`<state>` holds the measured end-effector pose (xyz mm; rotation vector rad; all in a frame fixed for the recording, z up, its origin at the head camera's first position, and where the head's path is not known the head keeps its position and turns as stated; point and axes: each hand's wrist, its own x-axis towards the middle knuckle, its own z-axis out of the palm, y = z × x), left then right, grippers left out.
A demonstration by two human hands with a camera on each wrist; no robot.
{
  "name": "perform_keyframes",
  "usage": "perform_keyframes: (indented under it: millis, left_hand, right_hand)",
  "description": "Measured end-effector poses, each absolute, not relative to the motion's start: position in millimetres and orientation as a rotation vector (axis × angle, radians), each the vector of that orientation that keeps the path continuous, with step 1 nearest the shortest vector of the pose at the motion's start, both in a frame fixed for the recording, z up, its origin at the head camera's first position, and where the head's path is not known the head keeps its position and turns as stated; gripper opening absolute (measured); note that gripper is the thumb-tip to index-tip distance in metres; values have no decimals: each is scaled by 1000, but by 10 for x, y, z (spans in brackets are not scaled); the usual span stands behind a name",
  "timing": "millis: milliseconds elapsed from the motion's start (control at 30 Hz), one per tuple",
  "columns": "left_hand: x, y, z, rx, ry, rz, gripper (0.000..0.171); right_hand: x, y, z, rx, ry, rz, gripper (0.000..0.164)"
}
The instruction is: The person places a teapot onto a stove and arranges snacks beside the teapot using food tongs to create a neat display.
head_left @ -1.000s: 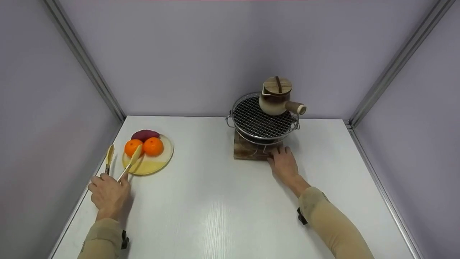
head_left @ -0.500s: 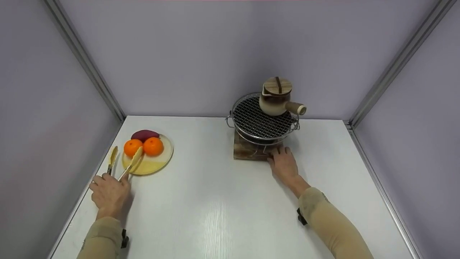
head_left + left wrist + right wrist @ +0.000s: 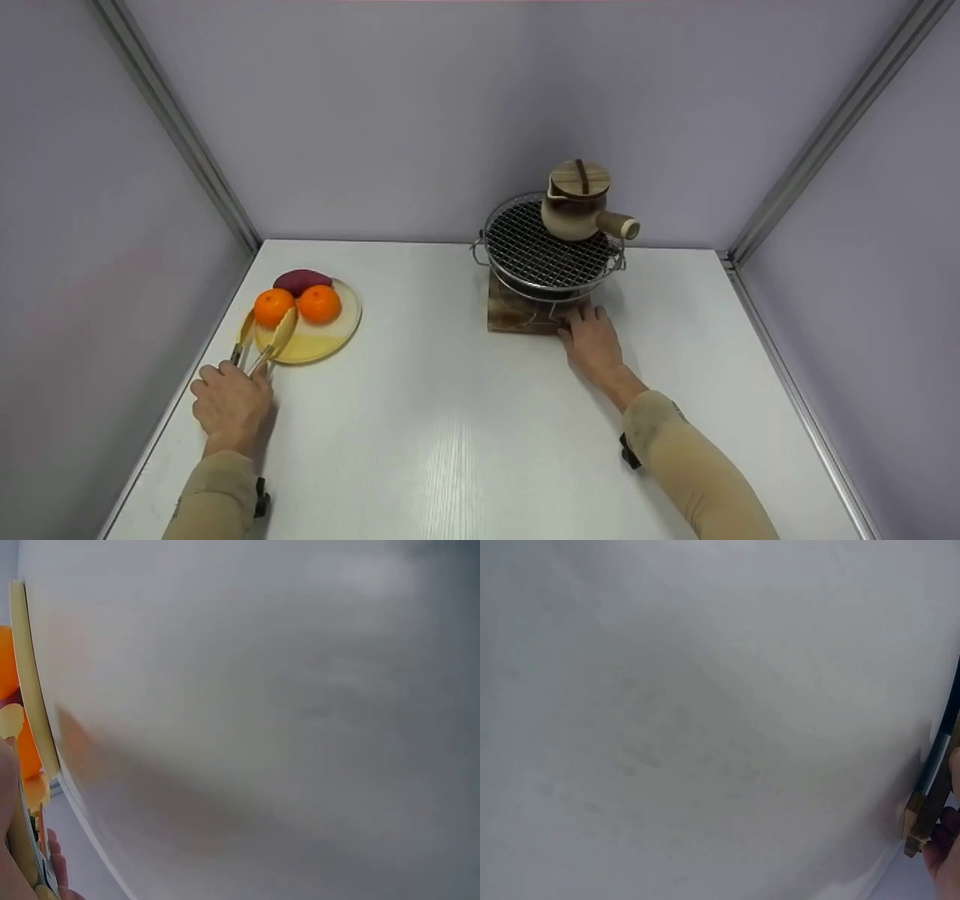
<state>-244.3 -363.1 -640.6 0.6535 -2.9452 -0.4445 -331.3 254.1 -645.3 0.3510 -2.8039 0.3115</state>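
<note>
Grasping tongs [image 3: 283, 333] with the left hand [image 3: 232, 403], astride an orange [image 3: 273, 306] ahead, and a wooden base [image 3: 519, 316] with the right hand [image 3: 595, 347].

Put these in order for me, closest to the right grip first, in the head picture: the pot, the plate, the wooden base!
1. Wooden base: touching the right grip.
2. Pot: farther back, up on the grill.
3. Plate: way over on the left side, with the oranges on it.
</note>
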Motion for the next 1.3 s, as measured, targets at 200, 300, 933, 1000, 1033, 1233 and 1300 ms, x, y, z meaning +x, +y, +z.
perform_keyframes:
  millis: [200,300,933,1000,1033,1233,1300]
  left_hand:
    - [-2459,-3643,-6398,647,-2956,-426,64]
    - [-2457,-3639,-6388,637,-2949,-418,64]
    - [-2413,-3639,-6177,656,-2930,-422,67]
    - [-2405,-3635,-6155,651,-2930,-415,67]
    - [-2403,-3637,-6148,645,-2928,-413,67]
    - [-2387,-3600,-6114,600,-2927,-415,65]
    - [-2381,-3574,-6093,584,-2923,-417,65]
  right_hand:
    - [-3306,2540,-6431,347,-2814,308,33]
    - [-3302,2535,-6425,346,-2818,318,33]
    - [-3313,2533,-6427,339,-2804,340,34]
    - [-3309,2538,-6427,340,-2802,339,34]
    - [-3308,2539,-6427,340,-2804,340,34]
    - [-3303,2533,-6424,334,-2813,339,35]
    - [-3304,2532,-6425,338,-2803,336,34]
